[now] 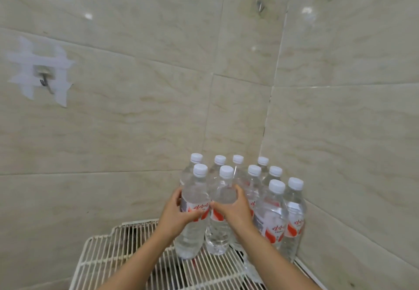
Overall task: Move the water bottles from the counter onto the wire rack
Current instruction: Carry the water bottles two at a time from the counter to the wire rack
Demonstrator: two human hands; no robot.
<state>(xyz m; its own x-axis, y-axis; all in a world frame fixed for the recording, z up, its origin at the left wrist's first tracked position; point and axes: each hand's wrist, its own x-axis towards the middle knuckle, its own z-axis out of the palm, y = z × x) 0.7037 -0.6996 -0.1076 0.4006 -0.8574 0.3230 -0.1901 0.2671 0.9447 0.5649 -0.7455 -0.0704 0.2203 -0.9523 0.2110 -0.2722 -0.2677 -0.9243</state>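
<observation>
White-capped water bottles point(292, 212), 10 upright, cluster on the wire rack point(106, 251) at far right; left hand point(175, 215) grips the near-left bottle point(195, 190), right hand point(235, 210) grips the adjacent bottle point(223, 191)

The bottles point(272, 217) stand upright on the wire rack point(108, 255), packed into its far right corner; the left hand point(174, 213) and right hand point(235, 210) grip the front-left two.
</observation>
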